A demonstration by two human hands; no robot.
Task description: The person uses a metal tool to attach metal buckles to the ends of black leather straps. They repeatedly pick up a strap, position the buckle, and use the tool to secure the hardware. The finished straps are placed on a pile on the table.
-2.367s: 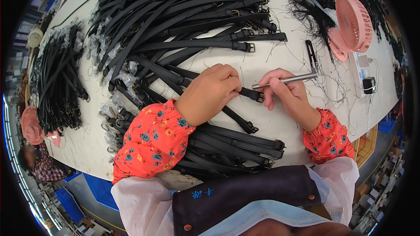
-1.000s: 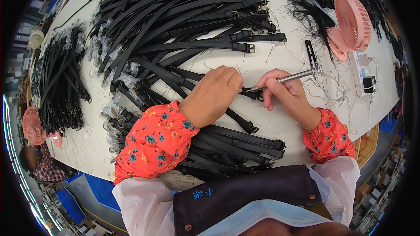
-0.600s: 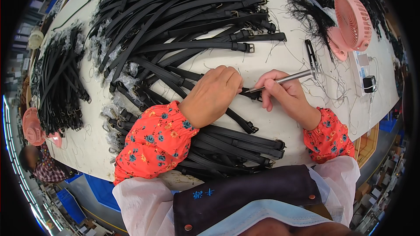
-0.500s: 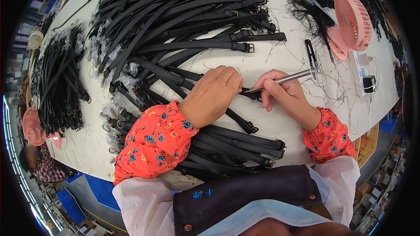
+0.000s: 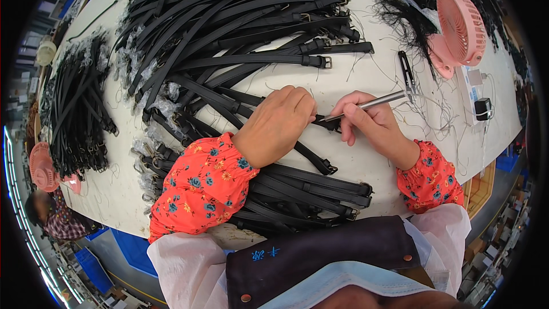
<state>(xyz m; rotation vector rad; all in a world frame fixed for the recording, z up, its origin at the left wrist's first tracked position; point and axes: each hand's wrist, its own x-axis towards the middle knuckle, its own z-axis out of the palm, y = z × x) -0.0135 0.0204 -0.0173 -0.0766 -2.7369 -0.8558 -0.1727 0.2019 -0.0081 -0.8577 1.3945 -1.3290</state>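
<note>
My left hand [image 5: 278, 129] lies palm down on a black strap [image 5: 311, 157] that runs across the white table [image 5: 366, 80], fingers pressing it flat. My right hand [image 5: 374, 126] grips a thin silver pen-like tool [image 5: 366, 105], whose tip touches the strap's end just right of my left fingertips. Both forearms wear red floral sleeves.
A big heap of black buckled straps [image 5: 229, 28] covers the table's far half, and a stack of straps [image 5: 309, 194] lies under my forearms. Black thread snips [image 5: 408, 72], a pink fan [image 5: 460, 28], a small black charger [image 5: 483, 109] sit at the right. More strap bundles [image 5: 74, 109] lie left.
The hands have stayed almost still; the silver tool's tip has shifted only slightly against the strap end.
</note>
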